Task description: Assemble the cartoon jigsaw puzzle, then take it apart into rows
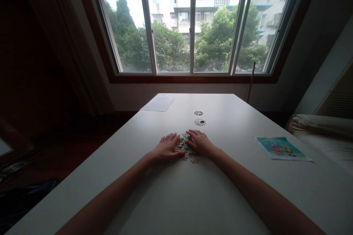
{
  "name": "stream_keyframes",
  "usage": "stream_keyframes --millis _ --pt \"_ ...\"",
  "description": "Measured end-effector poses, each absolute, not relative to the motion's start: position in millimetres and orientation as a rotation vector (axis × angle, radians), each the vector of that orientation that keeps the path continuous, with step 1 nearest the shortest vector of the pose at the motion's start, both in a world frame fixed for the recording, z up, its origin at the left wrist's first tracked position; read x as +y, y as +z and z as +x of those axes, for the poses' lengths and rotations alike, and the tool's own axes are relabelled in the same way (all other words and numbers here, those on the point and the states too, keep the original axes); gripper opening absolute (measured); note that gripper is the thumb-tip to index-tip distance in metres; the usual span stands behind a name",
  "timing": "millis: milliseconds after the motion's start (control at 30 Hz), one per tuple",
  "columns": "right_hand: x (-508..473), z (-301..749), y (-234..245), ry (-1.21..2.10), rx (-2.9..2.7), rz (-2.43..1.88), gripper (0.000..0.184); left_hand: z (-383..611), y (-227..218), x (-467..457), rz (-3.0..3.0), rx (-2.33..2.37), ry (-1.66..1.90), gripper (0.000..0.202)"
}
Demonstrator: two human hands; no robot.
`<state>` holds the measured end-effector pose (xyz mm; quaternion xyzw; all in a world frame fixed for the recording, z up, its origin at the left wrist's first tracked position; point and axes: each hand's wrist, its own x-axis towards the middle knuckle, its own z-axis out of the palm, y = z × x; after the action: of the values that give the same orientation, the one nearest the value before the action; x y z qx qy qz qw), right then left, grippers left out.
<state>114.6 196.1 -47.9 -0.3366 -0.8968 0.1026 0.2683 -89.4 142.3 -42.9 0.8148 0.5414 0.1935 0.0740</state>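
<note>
A small heap of jigsaw puzzle pieces (pixel 185 141) lies on the white table, some showing green and red, others pale. My left hand (pixel 167 147) rests flat at the heap's left side, fingers stretched out and thumb reaching along its near edge. On the right side, my right hand (pixel 200 142) spreads its fingers over part of the heap, hiding some pieces. A few loose pieces (pixel 194 161) lie nearer to me, apart from the heap. Neither hand grips anything that I can see.
On the white table (pixel 182 202), a colourful cartoon picture sheet (pixel 284 148) lies at right and a white paper (pixel 158 103) at far left. Two round inserts (pixel 200 122) sit beyond the heap. A pale sofa (pixel 320 132) stands right of the table; a window (pixel 190 25) is ahead.
</note>
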Motion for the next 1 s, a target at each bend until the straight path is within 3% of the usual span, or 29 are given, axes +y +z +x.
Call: stream_keyframes --millis 100,267,400,600,800,1000 --pt "193 110 -50 0.293 -2.439 -0.937 0.029 -85 -47 140 2.463 1.653 0.547 0.064" --pt "190 105 -49 0.399 -2.344 -0.927 0.017 -75 -42 140 2.523 1.581 0.604 0.028" --pt "193 107 -46 0.575 -2.239 -0.895 0.011 -71 -37 139 2.526 1.490 0.662 0.014" --pt "200 111 -40 0.718 -2.179 -0.912 0.016 -70 -37 141 2.433 1.398 0.777 0.012" --pt "203 112 -32 1.004 -2.051 -0.780 0.019 -75 -29 146 2.267 1.356 0.885 0.028" --pt "204 109 -36 1.168 -2.049 -0.645 0.022 -76 -21 148 2.108 1.339 0.934 0.021"
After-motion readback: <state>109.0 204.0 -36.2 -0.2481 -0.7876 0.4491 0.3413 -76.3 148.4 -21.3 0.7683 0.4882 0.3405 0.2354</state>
